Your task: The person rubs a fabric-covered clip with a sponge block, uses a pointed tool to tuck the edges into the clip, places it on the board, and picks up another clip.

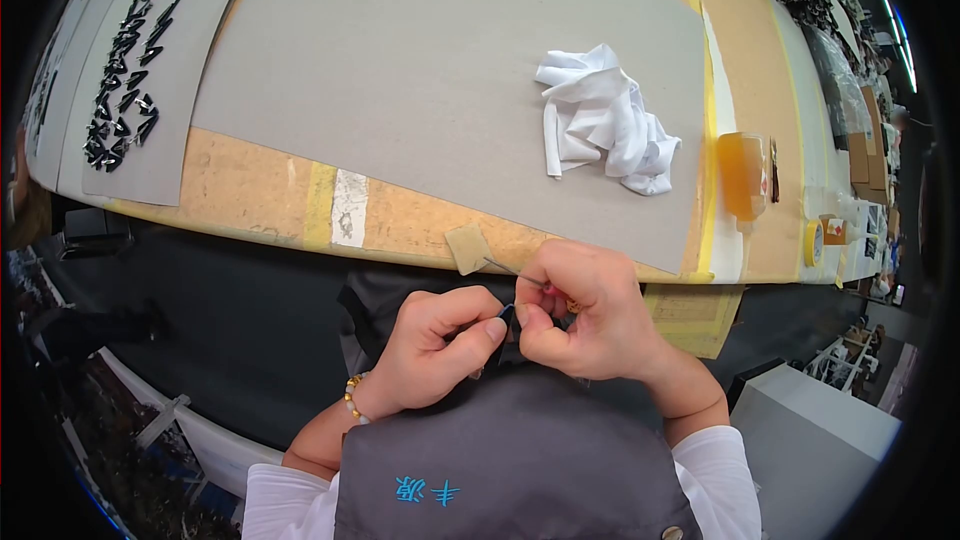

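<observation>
Both hands meet just off the table's front edge, above the grey apron. My left hand (437, 348) pinches a small dark piece (508, 316) between thumb and forefinger. On its wrist is a beaded bracelet (353, 398). My right hand (590, 312) has its fingers curled round a thin metal tool (515, 273) with a reddish part near the fingers; the thumb and forefinger also close at the dark piece. The tool's thin tip points left, at a small beige square pad (468, 248) on the table edge. The dark piece is mostly hidden by the fingertips.
A crumpled white cloth (608, 120) lies on the grey sheet (430, 70). Right of it stand a bottle of amber liquid (742, 176) and a yellow tape roll (813, 242). Several small black parts (125, 85) lie at the left. A white box (815, 440) is at the lower right.
</observation>
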